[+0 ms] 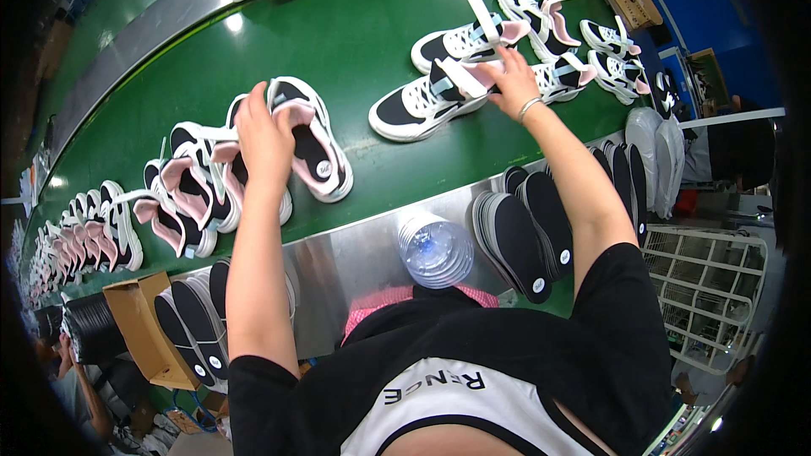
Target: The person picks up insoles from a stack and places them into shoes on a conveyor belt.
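Low-cut sneakers in white, black and pink stand in rows along a green work surface. My left hand is closed over a pair at the left. Its thumb side lies at the pink-lined opening of one sneaker, and an insole with a round white sticker shows inside that shoe. The other sneaker of the pair is partly hidden under the hand. My right hand grips the heel end of a white-and-black sneaker lying with its toe to the left. A second sneaker sits just behind it.
More sneakers line the far left and the right. Along the near metal edge are stacked black insoles, a clear plastic bottle and a cardboard box. A white wire rack stands at right. Another person works at lower left.
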`<state>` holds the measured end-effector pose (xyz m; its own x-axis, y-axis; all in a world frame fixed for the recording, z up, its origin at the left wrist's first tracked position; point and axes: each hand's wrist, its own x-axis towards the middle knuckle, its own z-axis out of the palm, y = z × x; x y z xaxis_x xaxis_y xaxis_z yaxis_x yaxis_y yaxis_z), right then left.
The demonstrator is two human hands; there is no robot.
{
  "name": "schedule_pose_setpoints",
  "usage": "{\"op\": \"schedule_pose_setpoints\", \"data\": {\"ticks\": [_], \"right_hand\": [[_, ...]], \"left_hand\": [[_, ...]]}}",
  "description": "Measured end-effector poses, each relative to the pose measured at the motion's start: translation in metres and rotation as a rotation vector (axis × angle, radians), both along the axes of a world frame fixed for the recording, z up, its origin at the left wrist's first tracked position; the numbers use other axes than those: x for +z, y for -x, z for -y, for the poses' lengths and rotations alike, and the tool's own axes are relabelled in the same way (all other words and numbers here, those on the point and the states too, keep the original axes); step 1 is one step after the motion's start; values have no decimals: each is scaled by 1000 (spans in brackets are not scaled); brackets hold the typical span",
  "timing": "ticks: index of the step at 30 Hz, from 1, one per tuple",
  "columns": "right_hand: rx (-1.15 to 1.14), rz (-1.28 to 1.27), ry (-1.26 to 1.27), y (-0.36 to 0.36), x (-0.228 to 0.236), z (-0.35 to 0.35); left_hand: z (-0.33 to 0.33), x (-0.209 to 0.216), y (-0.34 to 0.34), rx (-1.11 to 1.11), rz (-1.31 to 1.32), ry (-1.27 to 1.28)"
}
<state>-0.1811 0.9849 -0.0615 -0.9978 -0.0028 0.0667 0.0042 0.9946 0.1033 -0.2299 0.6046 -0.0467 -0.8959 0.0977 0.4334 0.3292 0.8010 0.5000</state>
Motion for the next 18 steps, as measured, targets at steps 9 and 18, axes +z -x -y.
{"op": "schedule_pose_setpoints", "data": {"ticks": [9,18], "right_hand": [[-106,80,57,39,1,-28],[143,40,109,46,37,40]], "left_hand": [[-27,-30,-95,-287,116,288],[-74,-19,-78,-372,416,-161]]}}
